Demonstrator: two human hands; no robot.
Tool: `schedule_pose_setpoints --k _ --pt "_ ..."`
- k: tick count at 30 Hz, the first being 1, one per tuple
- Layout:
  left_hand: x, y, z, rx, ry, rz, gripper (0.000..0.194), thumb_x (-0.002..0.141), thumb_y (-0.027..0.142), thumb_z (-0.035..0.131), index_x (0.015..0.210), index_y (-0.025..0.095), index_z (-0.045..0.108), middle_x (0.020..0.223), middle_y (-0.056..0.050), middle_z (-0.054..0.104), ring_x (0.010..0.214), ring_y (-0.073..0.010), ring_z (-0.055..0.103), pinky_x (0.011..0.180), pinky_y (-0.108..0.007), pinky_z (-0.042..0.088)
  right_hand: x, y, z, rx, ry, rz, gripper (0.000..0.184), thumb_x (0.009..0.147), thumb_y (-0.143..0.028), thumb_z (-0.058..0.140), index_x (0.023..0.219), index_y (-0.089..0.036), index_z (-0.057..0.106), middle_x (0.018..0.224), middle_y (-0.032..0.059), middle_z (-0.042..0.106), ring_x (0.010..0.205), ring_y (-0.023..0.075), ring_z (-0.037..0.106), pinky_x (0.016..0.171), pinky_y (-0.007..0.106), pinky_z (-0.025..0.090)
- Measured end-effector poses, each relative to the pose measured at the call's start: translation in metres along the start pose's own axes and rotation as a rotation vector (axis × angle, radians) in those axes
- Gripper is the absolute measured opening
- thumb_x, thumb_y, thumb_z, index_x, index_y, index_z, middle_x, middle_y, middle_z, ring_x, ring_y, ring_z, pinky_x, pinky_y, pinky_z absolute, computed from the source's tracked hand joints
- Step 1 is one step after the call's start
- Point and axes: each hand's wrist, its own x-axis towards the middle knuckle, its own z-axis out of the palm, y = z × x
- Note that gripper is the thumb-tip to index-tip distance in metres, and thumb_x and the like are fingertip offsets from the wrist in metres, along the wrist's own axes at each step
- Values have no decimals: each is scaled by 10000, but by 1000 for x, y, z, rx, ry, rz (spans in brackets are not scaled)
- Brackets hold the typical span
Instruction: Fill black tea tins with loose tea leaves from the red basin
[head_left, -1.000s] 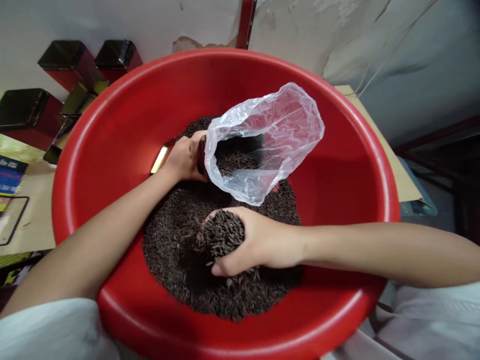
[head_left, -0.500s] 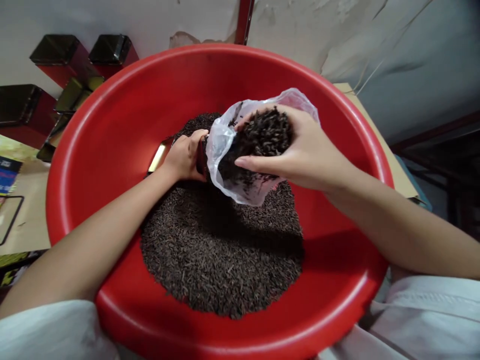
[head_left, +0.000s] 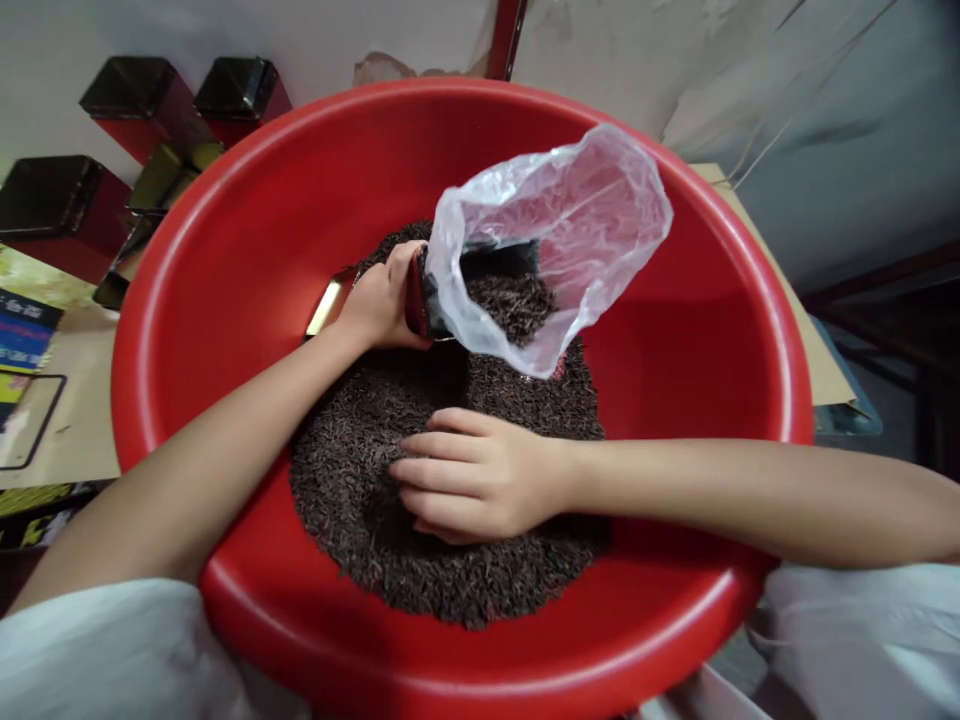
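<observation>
My left hand (head_left: 386, 300) is wrapped round a dark red and black tin (head_left: 420, 300), tilted on its side over the basin. A clear plastic bag (head_left: 607, 225) lines the tin, its mouth spread wide to the right. Dark, twisted dry leaves, like loose tea (head_left: 514, 305), lie inside the bag. Below it, my right hand (head_left: 480, 480) is palm down on the heap of tea leaves (head_left: 450, 590), fingers stretched and slightly bent, their tips touching or just in the leaves. Its palm is hidden.
The heap lies in a large red plastic basin (head_left: 697, 370). Beyond its left rim stand several dark red tins with black lids (head_left: 49, 195). A printed packet (head_left: 26, 330) and a thin black frame (head_left: 34, 430) lie at far left. Cardboard (head_left: 810, 345) shows at right.
My right hand has left the bag's mouth, where it held a handful of tea leaves, and moved down to the heap. The bag now gapes open with leaves inside. My left hand keeps hold of the tin.
</observation>
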Motion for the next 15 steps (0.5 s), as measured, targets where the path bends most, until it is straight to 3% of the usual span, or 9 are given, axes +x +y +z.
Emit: schedule_pose_setpoints --k 2,5,8,12,15 --pt "1 4 -3 -53 50 -95 1027 473 461 796 1321 192 283 1370 -161 458 1132 -377 568 890 -441 498 -12 1 27 164 -187 204 526 868 -506 519 1163 -73 574 1285 176 570 1207 262 526 987 406 445" --pt "-1 1 -3 -134 149 -232 992 512 453 809 1302 225 254 1272 -134 527 1061 -347 613 828 -436 523 -26 13 48 411 -474 778 1079 685 -724 585 1424 6 292 1498 313 202 1409 391 219 1117 538 275" --pt "-7 -4 2 -157 235 -308 998 517 475 818 1292 222 242 1191 -117 572 1023 -329 628 797 -418 527 -34 24 52 590 -651 1167 1227 627 -751 609 1489 -27 121 1534 293 31 1436 393 71 1153 555 170" --pt "-14 -1 10 -116 244 -427 996 474 526 815 1255 169 311 1112 -121 611 999 -327 626 807 -428 524 -38 29 53 702 -664 1293 1298 584 -754 639 1498 -41 57 1552 244 -1 1451 341 13 1189 492 98" --pt "-19 0 15 -55 153 -444 778 466 565 783 1059 152 495 1027 -118 642 1015 -344 609 891 -466 492 -39 27 54 729 -621 1296 1284 555 -710 696 1490 -33 132 1555 227 81 1453 323 95 1197 459 121"
